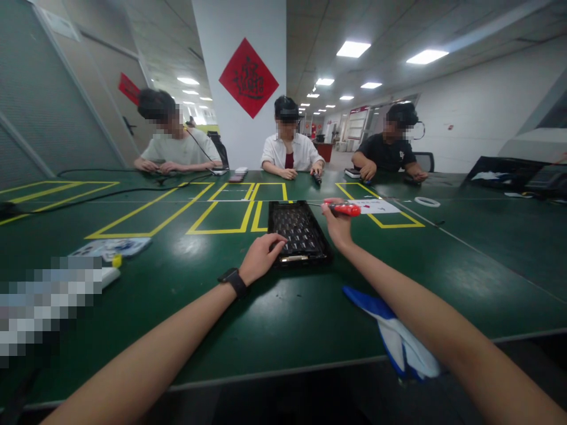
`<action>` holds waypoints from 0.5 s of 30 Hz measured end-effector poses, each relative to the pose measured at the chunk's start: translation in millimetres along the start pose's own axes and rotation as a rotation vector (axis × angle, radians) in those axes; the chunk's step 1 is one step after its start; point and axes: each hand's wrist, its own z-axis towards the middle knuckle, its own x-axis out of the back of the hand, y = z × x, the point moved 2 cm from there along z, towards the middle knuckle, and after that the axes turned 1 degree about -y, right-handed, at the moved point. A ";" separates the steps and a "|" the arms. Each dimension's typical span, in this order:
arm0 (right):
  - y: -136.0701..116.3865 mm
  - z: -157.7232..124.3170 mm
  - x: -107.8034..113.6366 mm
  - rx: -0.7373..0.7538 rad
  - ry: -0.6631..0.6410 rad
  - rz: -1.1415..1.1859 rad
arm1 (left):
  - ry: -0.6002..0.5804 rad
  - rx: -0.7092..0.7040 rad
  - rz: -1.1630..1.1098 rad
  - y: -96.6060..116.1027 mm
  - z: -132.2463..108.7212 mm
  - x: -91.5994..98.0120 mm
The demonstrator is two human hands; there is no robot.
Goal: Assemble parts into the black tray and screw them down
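Observation:
A black rectangular tray (321, 233) lies on the green table in front of me, with rows of small shiny parts inside, too small to name. My left hand (262, 257) is closed at its near left edge, thumb and fingers bent over the rim; the fingertips' contact is partly hidden. Just past the tray's right side, my right hand (339, 227) grips a red and black screwdriver (352, 209). Its thin shaft points left over the far right corner of the tray; where the tip ends is hard to make out.
Blue and white gloves (398, 333) lie under my right forearm at the front edge. A printed sheet (378, 206) and a white ring (427, 202) are farther right. Yellow tape (155, 233) marks the table. Several people sit opposite; a black cable (110, 200) crosses at left.

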 end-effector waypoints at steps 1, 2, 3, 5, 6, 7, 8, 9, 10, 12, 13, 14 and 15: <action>8.2 0.9 1.3 -0.024 -0.035 -0.012 | -0.014 -0.004 0.008 0.3 0.0 0.0; 15.1 1.2 2.7 -0.033 -0.043 -0.026 | -0.024 -0.008 0.015 0.5 0.1 0.1; 20.3 1.2 3.7 -0.034 -0.046 -0.041 | -0.028 -0.011 0.019 0.8 0.1 0.3; 25.2 1.3 5.4 -0.019 -0.005 -0.062 | -0.030 -0.016 0.026 1.3 0.2 0.8; 25.2 1.6 5.7 -0.013 0.015 -0.070 | -0.030 -0.018 0.030 1.5 0.3 1.0; 24.2 1.9 5.6 -0.012 0.026 -0.077 | -0.032 -0.019 0.034 1.6 0.3 1.2; 22.5 2.2 5.2 -0.015 0.025 -0.084 | -0.035 -0.020 0.037 1.7 0.4 1.2; 20.6 2.3 4.5 -0.019 0.018 -0.090 | -0.038 -0.021 0.040 1.8 0.5 1.2; 18.8 2.1 3.7 -0.021 0.007 -0.095 | -0.042 -0.022 0.042 1.8 0.6 1.2; 16.4 1.1 1.8 -0.019 -0.023 -0.107 | -0.048 -0.027 0.043 2.0 0.8 1.0; 16.2 0.3 0.7 -0.020 -0.043 -0.116 | -0.051 -0.029 0.044 2.2 0.9 1.0; 16.5 -0.4 -0.3 -0.025 -0.065 -0.127 | -0.052 -0.030 0.045 2.4 0.9 1.0; 17.0 -1.0 -1.3 -0.034 -0.087 -0.136 | -0.054 -0.030 0.046 2.6 1.0 1.1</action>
